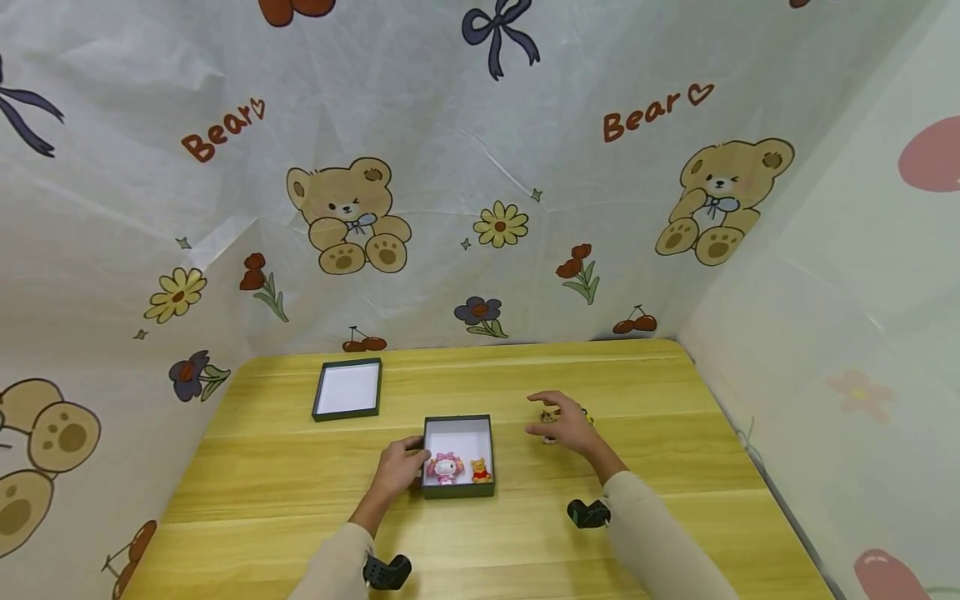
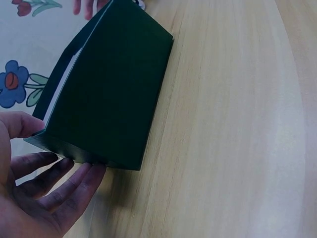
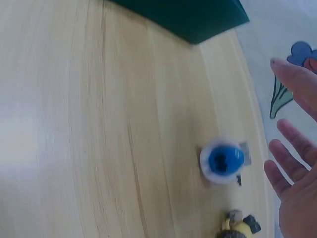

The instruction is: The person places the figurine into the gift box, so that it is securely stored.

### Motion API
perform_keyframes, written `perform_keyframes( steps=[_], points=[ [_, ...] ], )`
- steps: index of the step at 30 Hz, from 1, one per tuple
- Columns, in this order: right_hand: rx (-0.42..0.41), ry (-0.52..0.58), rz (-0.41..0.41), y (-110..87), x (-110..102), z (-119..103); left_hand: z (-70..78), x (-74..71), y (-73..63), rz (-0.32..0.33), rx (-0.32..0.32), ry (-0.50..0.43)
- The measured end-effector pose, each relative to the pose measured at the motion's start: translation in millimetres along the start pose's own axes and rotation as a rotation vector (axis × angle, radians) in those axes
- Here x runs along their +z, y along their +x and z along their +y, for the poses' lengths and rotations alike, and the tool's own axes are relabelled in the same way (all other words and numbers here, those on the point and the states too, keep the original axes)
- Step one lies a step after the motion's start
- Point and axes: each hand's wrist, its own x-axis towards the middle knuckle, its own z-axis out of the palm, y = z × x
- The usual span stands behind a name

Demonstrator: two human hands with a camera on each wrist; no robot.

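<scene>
A dark green open box with a white inside stands on the table. My left hand grips its left wall, the thumb at the rim and the fingers against the outside, as the left wrist view shows on the box. In the box are a pink-and-white figurine with a bow and a small yellow bear figurine in red. My right hand, fingers spread and holding nothing, hovers by small figurines it partly hides. The right wrist view shows a blue-topped figurine and a yellow-and-dark figurine.
A shallow dark green lid, white inside, lies at the back left of the wooden table. Behind the table hangs a white cloth printed with bears and flowers. Another pale wall covering borders the right side.
</scene>
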Motion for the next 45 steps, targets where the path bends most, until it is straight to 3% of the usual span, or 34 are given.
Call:
perform_keyframes(
  steps=[16, 27, 34, 45],
  points=[
    [0.006, -0.143, -0.029, 2.2, -8.1, 24.5, -4.1, 0.2, -0.9, 0.006, 0.001, -0.022],
    [0.155, -0.157, -0.084, 5.6, -9.3, 24.0, -4.7, 0.0, -0.5, -0.001, -0.005, -0.019],
    [0.130, -0.232, -0.114, 7.7, -8.1, 27.0, -3.5, -0.4, -0.2, -0.003, -0.015, -0.020],
    [0.153, -0.224, -0.111, 6.7, -6.8, 31.2, -0.7, -0.1, -0.2, -0.002, -0.015, -0.023]
  ],
)
